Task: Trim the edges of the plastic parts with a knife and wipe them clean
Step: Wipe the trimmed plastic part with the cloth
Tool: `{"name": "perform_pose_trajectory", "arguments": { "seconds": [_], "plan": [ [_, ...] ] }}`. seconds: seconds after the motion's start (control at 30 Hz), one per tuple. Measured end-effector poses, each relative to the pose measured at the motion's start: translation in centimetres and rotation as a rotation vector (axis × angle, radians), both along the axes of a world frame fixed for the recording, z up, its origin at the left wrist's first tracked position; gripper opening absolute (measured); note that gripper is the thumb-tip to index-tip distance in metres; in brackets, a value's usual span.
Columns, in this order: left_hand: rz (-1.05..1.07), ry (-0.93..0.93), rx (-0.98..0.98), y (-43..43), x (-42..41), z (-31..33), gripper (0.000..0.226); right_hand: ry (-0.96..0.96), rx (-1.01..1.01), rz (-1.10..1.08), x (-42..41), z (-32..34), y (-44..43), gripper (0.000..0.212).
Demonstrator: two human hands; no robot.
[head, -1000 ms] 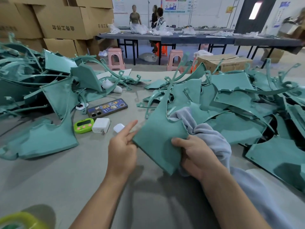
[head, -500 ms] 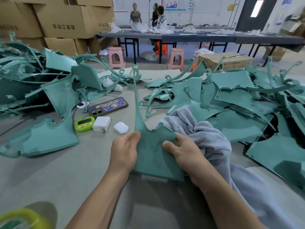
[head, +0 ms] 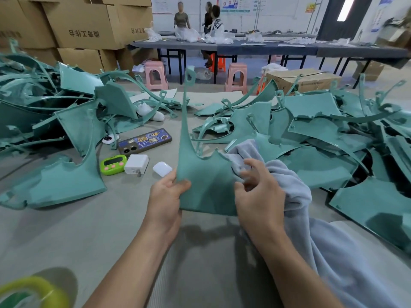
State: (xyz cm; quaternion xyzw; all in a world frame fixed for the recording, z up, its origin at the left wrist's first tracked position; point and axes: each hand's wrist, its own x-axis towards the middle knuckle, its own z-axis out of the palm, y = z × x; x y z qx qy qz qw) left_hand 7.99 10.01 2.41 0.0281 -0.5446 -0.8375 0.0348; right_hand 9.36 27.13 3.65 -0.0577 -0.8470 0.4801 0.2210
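Observation:
I hold a teal plastic part (head: 205,185) upright over the grey table (head: 111,236), its long thin arm pointing up. My left hand (head: 165,196) grips the part's lower left edge, thumb on the front face. My right hand (head: 259,194) is at the part's right edge, its curled and blurred fingers bunching a grey cloth (head: 293,187) against that edge. The cloth trails down to the right past my forearm. I see no knife in either hand.
Heaps of teal parts lie at left (head: 57,112) and right (head: 322,134). A phone (head: 144,141), green timer (head: 113,164), white charger (head: 136,163) and earbud case (head: 162,168) sit left of the part. A yellow-green tape roll (head: 29,292) is at bottom left.
The part has swung from tilted to upright. My left hand went from touching with straight fingers to gripping its left edge. My right thumb left the part's face and now works the cloth.

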Motion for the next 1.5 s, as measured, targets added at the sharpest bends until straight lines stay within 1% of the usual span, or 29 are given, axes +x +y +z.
{"name": "perform_pose_trajectory", "arguments": {
  "seconds": [0.03,0.07,0.13,0.17,0.2,0.23,0.3,0.37,0.4,0.43,0.5,0.53,0.6,0.67,0.73,0.8,0.83,0.9,0.93,0.97,1.0,1.03,1.07,1.1,1.17,1.23,1.3,1.4,1.5],
  "plan": [
    [0.061,0.017,-0.009,0.1,-0.1,0.1,0.039,0.101,0.076,0.029,0.2,0.1,0.0,0.043],
    [0.102,0.033,-0.006,0.3,0.0,0.2,0.039,0.139,0.132,0.152,0.5,0.2,-0.3,0.052],
    [0.129,0.029,0.072,0.4,0.2,0.4,0.037,0.048,0.313,0.461,1.1,0.2,-1.4,0.081],
    [0.092,-0.012,0.174,0.2,0.3,0.4,0.035,-0.003,0.467,0.553,1.2,-0.1,-2.1,0.096],
    [0.013,-0.062,0.283,0.0,0.4,0.5,0.034,0.001,0.575,0.572,1.2,-0.5,-2.8,0.102],
    [-0.076,-0.105,0.352,-0.2,0.6,0.8,0.038,0.040,0.587,0.538,1.0,-0.7,-3.1,0.099],
    [-0.162,-0.114,0.348,-0.6,0.8,0.9,0.048,0.180,0.383,0.396,0.8,-0.4,-2.8,0.069],
    [-0.068,-0.050,0.218,-0.6,0.8,0.6,0.046,0.236,0.075,0.243,0.7,0.0,-2.3,0.034],
    [0.024,-0.011,0.106,-0.5,0.6,0.4,0.042,0.208,-0.137,0.227,0.6,0.1,-2.0,0.024],
    [0.096,0.029,-0.007,-0.4,0.6,0.4,0.045,0.155,-0.397,0.246,0.5,0.3,-1.8,0.019],
    [0.105,0.069,-0.120,-0.1,0.6,0.3,0.071,-0.040,-0.834,0.320,0.6,0.6,-1.6,0.016],
    [0.060,0.065,-0.087,0.0,0.5,0.2,0.074,-0.149,-0.958,0.349,0.5,0.7,-1.6,0.014],
    [-0.046,0.054,0.014,0.1,0.7,0.2,0.062,-0.322,-1.028,0.332,0.5,0.8,-1.6,0.011],
    [-0.118,0.041,0.047,0.2,1.0,0.5,0.046,-0.409,-0.995,0.306,0.4,0.5,-1.8,0.010],
    [-0.116,0.018,0.090,0.2,1.1,0.7,0.039,-0.411,-0.844,0.269,0.3,0.1,-2.0,0.015],
    [-0.030,-0.001,0.124,0.0,1.0,1.1,0.038,-0.249,-0.421,0.145,0.1,-0.2,-1.4,0.029],
    [0.027,-0.002,0.128,-0.3,0.8,1.2,0.035,-0.104,-0.205,0.066,0.1,0.0,-0.9,0.031],
    [0.113,-0.004,0.135,-1.0,0.6,1.4,0.034,0.159,0.180,-0.057,0.2,0.7,0.6,0.023],
    [0.142,-0.010,0.154,-1.3,0.5,1.5,0.038,0.142,0.379,-0.101,0.1,0.8,1.5,0.030],
    [0.166,-0.011,0.177,-1.6,0.4,1.5,0.043,0.027,0.559,-0.112,0.0,0.8,2.3,0.041],
    [0.187,-0.004,0.199,-1.8,0.3,1.5,0.046,-0.139,0.684,-0.096,-0.2,0.6,2.9,0.044],
    [0.194,0.009,0.211,-1.8,0.3,1.6,0.047,-0.240,0.753,-0.090,-0.5,0.6,3.4,0.034],
    [0.185,0.030,0.210,-1.7,0.3,1.7,0.045,-0.281,0.718,-0.091,-0.7,0.8,3.7,0.017],
    [0.171,0.053,0.193,-1.5,0.3,1.6,0.043,-0.253,0.613,-0.091,-0.8,1.0,3.9,0.006],
    [0.153,0.092,0.162,-1.1,0.5,1.6,0.038,-0.028,0.249,-0.083,-0.7,1.3,4.1,0.013],
    [0.137,0.109,0.164,-0.8,0.5,1.3,0.033,0.228,0.019,-0.024,0.2,2.1,3.2,0.006],
    [0.098,0.127,0.168,-0.4,0.6,1.3,0.033,0.301,0.050,0.104,1.5,2.3,0.6,0.008],
    [0.045,0.141,0.166,-0.1,0.9,1.3,0.034,0.306,0.175,0.336,2.7,1.5,-4.0,0.029],
    [0.037,0.095,0.230,-0.1,0.8,1.4,0.019,0.371,0.253,0.311,1.6,1.4,-6.6,0.034]
  ]
}}
